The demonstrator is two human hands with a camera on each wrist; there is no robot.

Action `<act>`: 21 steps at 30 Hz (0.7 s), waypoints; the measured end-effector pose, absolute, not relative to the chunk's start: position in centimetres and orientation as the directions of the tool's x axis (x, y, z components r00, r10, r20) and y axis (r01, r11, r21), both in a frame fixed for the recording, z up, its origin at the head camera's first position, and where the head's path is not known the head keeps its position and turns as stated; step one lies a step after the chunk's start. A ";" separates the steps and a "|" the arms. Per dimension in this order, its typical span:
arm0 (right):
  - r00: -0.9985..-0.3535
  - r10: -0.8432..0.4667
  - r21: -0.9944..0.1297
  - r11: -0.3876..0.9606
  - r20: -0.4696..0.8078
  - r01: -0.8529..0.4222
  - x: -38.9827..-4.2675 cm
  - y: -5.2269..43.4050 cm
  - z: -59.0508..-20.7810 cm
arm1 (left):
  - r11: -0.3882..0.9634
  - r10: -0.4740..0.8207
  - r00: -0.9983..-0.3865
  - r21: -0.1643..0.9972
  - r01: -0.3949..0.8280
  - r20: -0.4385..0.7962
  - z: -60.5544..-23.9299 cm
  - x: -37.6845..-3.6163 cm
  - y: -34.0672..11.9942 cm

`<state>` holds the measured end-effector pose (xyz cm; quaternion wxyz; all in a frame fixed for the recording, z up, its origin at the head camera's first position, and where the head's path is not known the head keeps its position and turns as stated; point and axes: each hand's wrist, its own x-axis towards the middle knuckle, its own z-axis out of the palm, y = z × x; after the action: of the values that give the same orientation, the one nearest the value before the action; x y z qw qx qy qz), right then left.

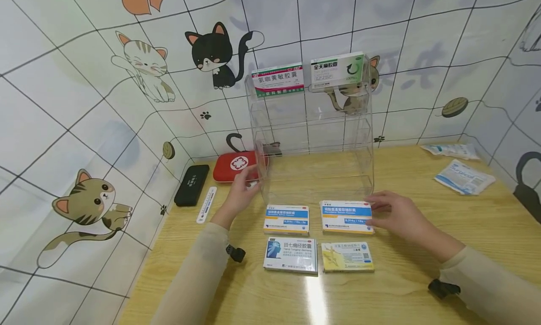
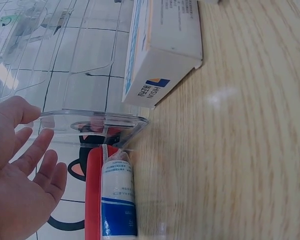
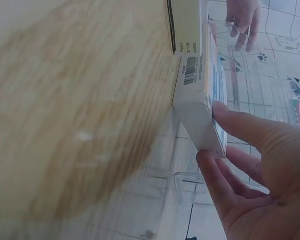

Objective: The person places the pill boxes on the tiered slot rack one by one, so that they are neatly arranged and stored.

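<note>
My right hand (image 1: pixel 399 214) pinches the right end of a blue-and-white medicine box (image 1: pixel 344 218), with the thumb on its printed face. A matching blue-and-white box (image 1: pixel 286 220) lies to its left. Nearer to me are a white box with a blue head picture (image 1: pixel 290 255) and a yellow-and-white box (image 1: pixel 348 257). Behind them stands a clear tiered display rack (image 1: pixel 313 177). By the rack's left side is my left hand (image 1: pixel 241 193); its fingers are relaxed, and in the left wrist view the thumb tip overlaps the rack's edge (image 2: pixel 95 114).
On the rack's top tier sit a red-and-green box (image 1: pixel 278 81) and a green-and-white box (image 1: pixel 337 71). At the left lie a red first-aid pouch (image 1: pixel 224 169), a black case (image 1: pixel 192 185) and a slim white strip (image 1: pixel 206 205). Plastic-wrapped packets (image 1: pixel 464 177) lie at the right.
</note>
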<state>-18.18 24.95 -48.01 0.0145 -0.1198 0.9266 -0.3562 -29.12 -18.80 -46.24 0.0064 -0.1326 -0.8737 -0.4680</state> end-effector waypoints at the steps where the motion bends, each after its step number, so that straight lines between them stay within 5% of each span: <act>1: -0.974 -0.222 -0.664 0.721 0.050 -0.199 -18.1 24.9 -48.0 | 0.528 0.226 -0.965 0.816 0.237 0.134 -46.2 -29.1 -18.8; 11: -0.981 -0.187 -0.697 0.699 0.042 -0.163 -17.8 24.9 -46.8 | 0.524 0.221 -0.967 0.820 0.230 0.131 -46.3 -29.0 -18.9; 21: -0.949 -0.121 -0.658 0.695 0.290 -0.290 -18.6 24.2 -44.8 | 0.522 0.217 -0.968 0.823 0.224 0.126 -46.2 -29.0 -18.7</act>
<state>-18.62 24.21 -44.78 -0.1127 -0.1125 0.9137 -0.3740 -29.03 -18.74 -46.19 0.0040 -0.1263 -0.8724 -0.4722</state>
